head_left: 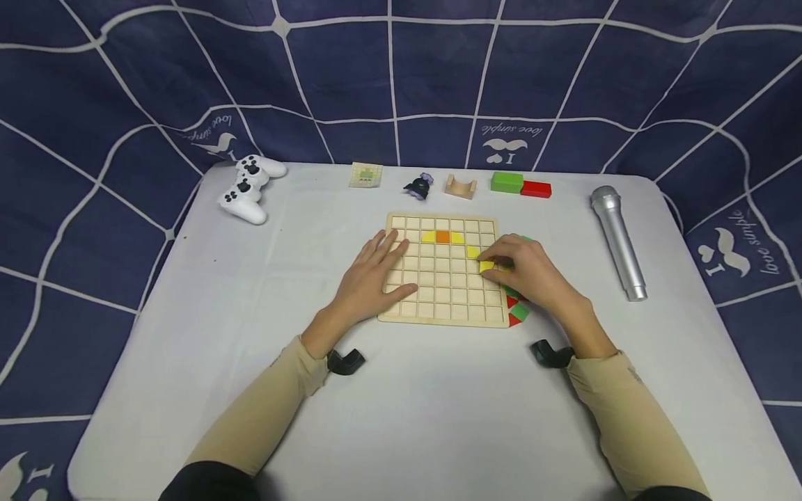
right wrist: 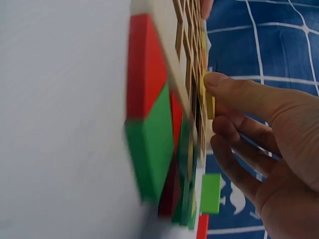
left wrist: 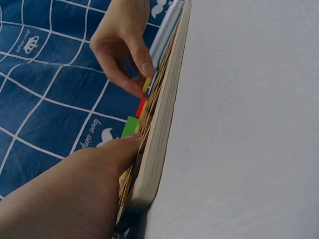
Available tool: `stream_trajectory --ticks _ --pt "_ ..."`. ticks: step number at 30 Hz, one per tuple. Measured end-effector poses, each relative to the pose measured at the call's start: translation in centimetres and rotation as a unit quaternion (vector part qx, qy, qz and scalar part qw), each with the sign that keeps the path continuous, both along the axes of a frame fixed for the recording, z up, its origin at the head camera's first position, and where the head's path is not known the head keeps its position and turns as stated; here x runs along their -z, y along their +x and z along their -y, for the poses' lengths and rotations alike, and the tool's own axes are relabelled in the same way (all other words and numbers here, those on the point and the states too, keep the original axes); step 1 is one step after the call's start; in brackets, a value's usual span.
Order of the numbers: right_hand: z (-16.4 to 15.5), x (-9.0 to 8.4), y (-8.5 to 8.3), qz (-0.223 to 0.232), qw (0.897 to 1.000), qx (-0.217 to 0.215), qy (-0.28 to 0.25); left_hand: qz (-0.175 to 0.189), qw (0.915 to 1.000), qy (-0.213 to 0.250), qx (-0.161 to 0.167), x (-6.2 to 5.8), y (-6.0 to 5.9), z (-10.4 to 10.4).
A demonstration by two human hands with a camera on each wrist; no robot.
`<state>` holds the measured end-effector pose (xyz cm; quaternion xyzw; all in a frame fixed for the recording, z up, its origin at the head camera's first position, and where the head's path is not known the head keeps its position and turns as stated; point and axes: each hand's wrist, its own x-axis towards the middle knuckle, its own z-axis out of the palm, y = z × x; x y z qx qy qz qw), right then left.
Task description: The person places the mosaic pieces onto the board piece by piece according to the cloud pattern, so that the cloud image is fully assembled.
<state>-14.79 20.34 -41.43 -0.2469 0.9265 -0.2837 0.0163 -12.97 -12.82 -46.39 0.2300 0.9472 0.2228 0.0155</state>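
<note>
A wooden grid board [head_left: 441, 292] lies flat on the table. My left hand [head_left: 370, 278] rests on its left side, fingers straight and thumb out over the squares. Near the board's right edge, my right hand [head_left: 529, 268] pinches a yellow square tile [head_left: 485, 266] between thumb and fingers, low over the grid; the right wrist view shows the same yellow tile [right wrist: 210, 105] at the thumb tip. Set in the grid are an orange tile [head_left: 443, 237], yellow tiles [head_left: 429, 236] on either side of it, and another yellow tile [head_left: 473, 252] near my fingertips.
Red and green pieces [head_left: 519, 312] lie along the board's right edge, partly under my right hand. Behind stand a green block [head_left: 507, 182], a red block [head_left: 536, 189], a wooden cradle [head_left: 460, 187], a dark figurine [head_left: 419, 186] and a patterned card [head_left: 365, 175]. A game controller [head_left: 250, 188] and a microphone [head_left: 619, 243] flank these.
</note>
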Motion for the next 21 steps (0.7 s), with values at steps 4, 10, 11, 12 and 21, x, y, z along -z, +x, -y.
stream_trajectory --ticks 4,10,11,12,21 --pt "1.0 0.0 -0.6 0.002 1.0 -0.011 0.007 -0.001 1.0 -0.005 0.002 0.1 -0.1 0.0" --pt "1.5 0.2 -0.6 0.004 1.0 -0.005 -0.007 -0.003 1.0 -0.003 0.002 0.1 -0.1 0.0" --pt "1.5 0.2 -0.6 0.003 1.0 -0.005 -0.01 -0.003 1.0 -0.004 0.002 0.1 0.0 0.1" --pt "1.5 0.3 -0.6 0.002 1.0 -0.006 -0.014 -0.003 1.0 -0.005 0.001 0.0 0.0 0.1" --pt "1.4 0.5 -0.6 -0.009 0.999 -0.01 -0.036 0.007 1.0 -0.008 0.0 -0.3 0.0 -0.1"
